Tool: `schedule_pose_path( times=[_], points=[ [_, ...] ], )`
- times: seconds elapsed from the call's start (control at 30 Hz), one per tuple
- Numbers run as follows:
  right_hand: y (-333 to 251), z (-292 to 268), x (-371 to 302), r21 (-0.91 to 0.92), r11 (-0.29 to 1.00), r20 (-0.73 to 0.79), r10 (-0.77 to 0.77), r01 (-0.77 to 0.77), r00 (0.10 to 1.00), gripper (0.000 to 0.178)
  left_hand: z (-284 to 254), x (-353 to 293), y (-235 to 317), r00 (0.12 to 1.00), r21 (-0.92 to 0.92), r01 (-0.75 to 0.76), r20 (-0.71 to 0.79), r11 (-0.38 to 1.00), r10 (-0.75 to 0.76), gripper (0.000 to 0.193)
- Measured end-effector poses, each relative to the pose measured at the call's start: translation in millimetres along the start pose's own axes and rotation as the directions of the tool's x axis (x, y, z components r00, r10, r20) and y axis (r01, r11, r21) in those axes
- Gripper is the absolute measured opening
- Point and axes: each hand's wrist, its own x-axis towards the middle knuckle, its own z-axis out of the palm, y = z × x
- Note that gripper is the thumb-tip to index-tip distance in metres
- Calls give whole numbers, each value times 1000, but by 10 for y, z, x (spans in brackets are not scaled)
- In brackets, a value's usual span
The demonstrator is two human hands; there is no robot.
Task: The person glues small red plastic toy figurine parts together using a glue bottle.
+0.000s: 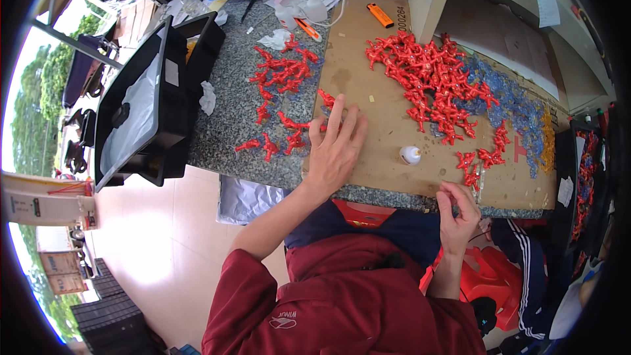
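Observation:
My left hand (338, 148) rests on the cardboard sheet (368, 118), its fingers spread and stretched forward. Next to its fingertips lies a small red plastic figure (327, 98), and more red figures sit by its thumb, partly covered. My right hand (458, 215) is at the table's front edge, fingers curled in toward the thumb; anything between them is too small to make out. Just beyond it are several loose red figures (468, 167). Between my hands stands a small white bottle (410, 155) with a pale tip.
A large heap of red figures (420, 79) lies at the back right, beside translucent blue pieces (516, 105) and yellow ones (547, 141). More assembled figures (282, 72) are on the granite top. Black trays (158, 118) stand left; an orange cutter (307, 29) lies behind.

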Motion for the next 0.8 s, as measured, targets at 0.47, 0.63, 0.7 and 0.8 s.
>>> schedule_pose_path(
  times=[0.47, 0.63, 0.7, 0.8],
  points=[
    [-43, 502, 323, -138, 985, 154, -83, 105, 985, 57, -8, 60, -74, 998, 8, 6, 59, 1000, -7, 36],
    [50, 539, 288, -87, 984, 150, -145, 159, 978, 40, 120, 331, 274, 994, -445, 104, 77, 890, -78, 35],
    [60, 489, 219, 19, 998, -43, -66, 66, 997, 29, 174, 582, 403, 998, -470, 59, 30, 881, -51, 36],
    [128, 380, 140, 237, 971, -80, -22, 40, 997, 28, 360, 632, 502, 999, -474, -33, -22, 880, 26, 38]
  ],
)
